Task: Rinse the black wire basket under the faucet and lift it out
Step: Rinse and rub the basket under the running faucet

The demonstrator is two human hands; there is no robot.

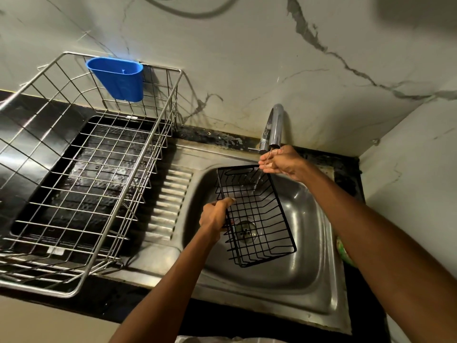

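A large silver wire dish rack (81, 169) stands on the dark counter (24, 115) at far left, over a black drip tray (99, 184), with a blue plastic cup (118, 79) hooked to its back rail against the marble-patterned wall (272, 58). Just beside the rack, the ribbed drainboard (170, 201) runs into the steel sink (309, 256). Over the basin, a person's left hand (215, 217) grips the near left rim of the black wire basket (257, 219), fingers curled round the wire, holding it tilted with its far end raised toward the spout; the drain (246, 231) shows through its mesh. A thin stream of water (258, 179) falls from the chrome faucet (273, 127) into the basket's far end. The right hand (279, 162) is held directly under the spout, fingers loosely bent in the running water above the basket's far right corner; whether it touches the wire cannot be told. A green object (343, 251) sits at the sink's right edge, half hidden by the right forearm.
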